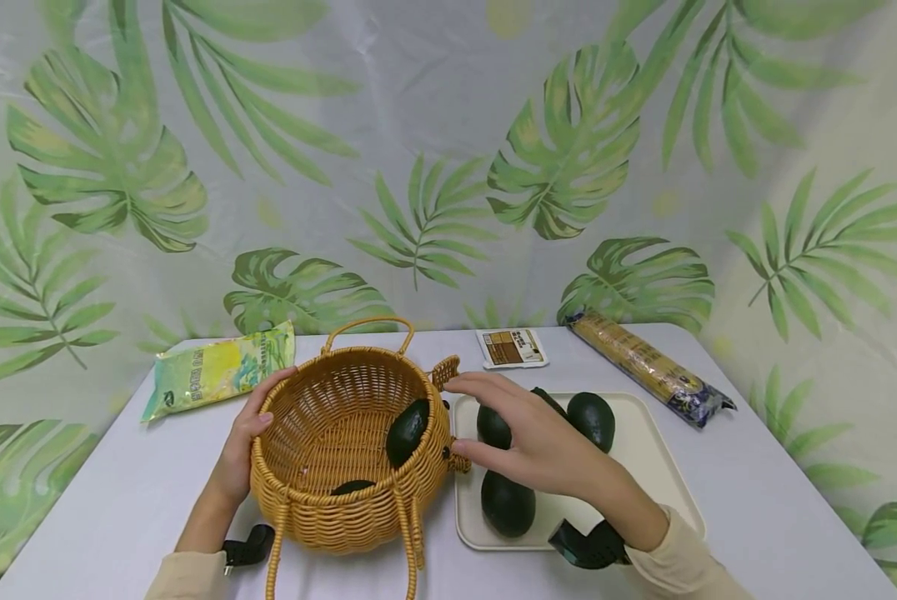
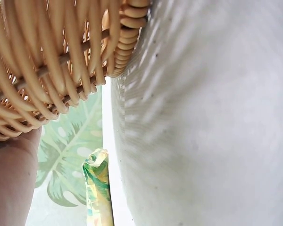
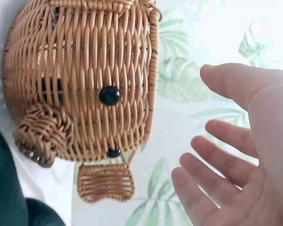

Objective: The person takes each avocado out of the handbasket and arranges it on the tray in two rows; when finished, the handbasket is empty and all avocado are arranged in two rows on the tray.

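A round wicker basket with black bead eyes and woven ears stands on the table. My left hand holds its left side, the thumb over the rim and the fingers along the outside. Inside the basket are two dark green avocados, one avocado against the right wall and another mostly hidden behind the front rim. My right hand, fingers spread and holding nothing, is over the left part of a cream tray, just right of the basket. Several avocados lie in the tray, such as the front avocado; the hand partly covers others.
Behind the basket's left side lies a yellow-green packet. A small brown-and-white packet sits at the back, and a long bag of noodles lies beyond the tray. The basket's handles hang down toward the front.
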Available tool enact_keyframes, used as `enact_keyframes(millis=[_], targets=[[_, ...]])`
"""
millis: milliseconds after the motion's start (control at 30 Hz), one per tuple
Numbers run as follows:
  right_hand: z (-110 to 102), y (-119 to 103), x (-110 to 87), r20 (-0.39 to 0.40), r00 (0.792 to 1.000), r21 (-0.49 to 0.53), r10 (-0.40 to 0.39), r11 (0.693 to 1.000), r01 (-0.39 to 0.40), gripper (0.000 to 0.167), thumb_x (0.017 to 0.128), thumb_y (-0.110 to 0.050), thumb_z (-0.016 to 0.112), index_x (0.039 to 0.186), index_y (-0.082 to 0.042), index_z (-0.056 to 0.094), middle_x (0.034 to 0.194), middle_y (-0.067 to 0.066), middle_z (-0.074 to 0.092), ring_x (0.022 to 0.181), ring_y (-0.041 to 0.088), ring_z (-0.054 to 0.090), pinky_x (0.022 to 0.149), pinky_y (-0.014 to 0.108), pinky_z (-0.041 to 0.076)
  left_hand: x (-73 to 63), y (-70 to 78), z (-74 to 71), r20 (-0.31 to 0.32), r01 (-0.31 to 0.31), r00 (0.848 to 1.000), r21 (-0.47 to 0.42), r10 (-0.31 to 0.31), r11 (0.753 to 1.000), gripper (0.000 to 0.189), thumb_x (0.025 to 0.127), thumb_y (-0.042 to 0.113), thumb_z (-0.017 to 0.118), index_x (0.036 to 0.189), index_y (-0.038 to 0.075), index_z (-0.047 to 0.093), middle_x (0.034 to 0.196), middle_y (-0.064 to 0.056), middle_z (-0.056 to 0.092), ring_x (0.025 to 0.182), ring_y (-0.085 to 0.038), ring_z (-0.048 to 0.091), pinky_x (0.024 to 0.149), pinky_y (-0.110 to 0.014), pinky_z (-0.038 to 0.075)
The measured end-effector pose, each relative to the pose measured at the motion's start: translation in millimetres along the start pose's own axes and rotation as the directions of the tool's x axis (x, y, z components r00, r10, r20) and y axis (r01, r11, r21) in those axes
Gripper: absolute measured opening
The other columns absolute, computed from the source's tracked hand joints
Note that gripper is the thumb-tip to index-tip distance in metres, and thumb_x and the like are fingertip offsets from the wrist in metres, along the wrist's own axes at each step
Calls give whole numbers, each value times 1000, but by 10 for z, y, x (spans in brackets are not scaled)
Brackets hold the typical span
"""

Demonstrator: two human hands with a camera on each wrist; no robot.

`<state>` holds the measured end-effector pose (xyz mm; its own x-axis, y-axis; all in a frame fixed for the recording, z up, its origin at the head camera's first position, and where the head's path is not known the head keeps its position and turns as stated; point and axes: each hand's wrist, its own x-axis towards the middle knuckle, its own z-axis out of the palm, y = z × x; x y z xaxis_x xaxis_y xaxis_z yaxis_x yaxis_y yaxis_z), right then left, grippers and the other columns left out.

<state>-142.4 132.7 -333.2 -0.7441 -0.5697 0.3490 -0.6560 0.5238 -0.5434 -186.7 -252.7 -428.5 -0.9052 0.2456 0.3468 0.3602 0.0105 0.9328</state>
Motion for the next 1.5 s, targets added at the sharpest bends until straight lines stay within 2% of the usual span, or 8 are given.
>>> enact_keyframes(millis=[233, 367, 567, 767, 1000, 1267, 1500], targets=[[64, -37, 173, 39, 998, 46, -41, 998, 39, 61, 96, -33, 74, 150, -19, 51, 151, -3, 51, 137, 14, 52, 108, 38, 48, 6, -4, -1, 2, 4, 1000, 2, -4, 1000, 60, 103, 22, 26, 161, 11, 29, 154, -3, 40, 140, -24, 43, 102, -28, 46], [98, -71, 275, 79, 996, 50, -52, 998, 48, 58, 97, -35, 72, 149, -20, 52, 150, -3, 53, 137, 15, 52, 108, 40, 47, 2, -4, -5, -1, 1, 1000, 1, -1, 1000, 60, 103, 22, 27, 161, 11, 30, 154, -3, 40, 139, -23, 43, 102, -28, 46], [160, -113, 437, 127, 986, 47, -108, 994, 102, 57, 98, -34, 70, 149, -13, 52, 148, 1, 55, 137, 17, 52, 110, 43, 46, 2, -6, -7, 2, 3, 1000, 1, -3, 1000, 60, 102, 23, 27, 162, 11, 29, 154, -2, 40, 139, -23, 43, 102, -28, 46], [217, -173, 578, 199, 975, 22, -97, 995, 95, 59, 99, -35, 69, 151, -15, 50, 153, 2, 51, 144, 19, 45, 114, 44, 42, 3, -8, -5, 1, 0, 1000, -1, 0, 1000, 60, 102, 22, 27, 162, 11, 29, 154, -3, 40, 139, -23, 43, 102, -28, 46], [282, -238, 750, 272, 953, 2, -135, 990, 140, 58, 100, -36, 67, 151, -16, 49, 154, 1, 49, 137, 15, 51, 109, 37, 46, 1, 3, -1, 0, 2, 1000, -6, -2, 1000, 60, 102, 22, 26, 161, 11, 30, 154, -5, 40, 139, -23, 44, 102, -28, 46], [391, -304, 925, 323, 928, -12, -186, 980, 200, 58, 100, -35, 68, 150, -14, 50, 151, 2, 52, 138, 15, 50, 111, 33, 43, -12, 9, 4, -1, 5, 1000, 3, -5, 1000, 60, 103, 22, 27, 161, 11, 29, 153, -2, 40, 139, -23, 44, 102, -28, 46], [543, -313, 1057, 388, 886, -3, -256, 960, 279, 57, 99, -34, 69, 148, -11, 53, 148, 3, 56, 139, 14, 49, 116, 27, 37, 3, 15, -2, 2, 13, 1000, 7, -13, 1000, 60, 103, 22, 27, 162, 12, 29, 154, -3, 39, 139, -23, 45, 101, -30, 48]])
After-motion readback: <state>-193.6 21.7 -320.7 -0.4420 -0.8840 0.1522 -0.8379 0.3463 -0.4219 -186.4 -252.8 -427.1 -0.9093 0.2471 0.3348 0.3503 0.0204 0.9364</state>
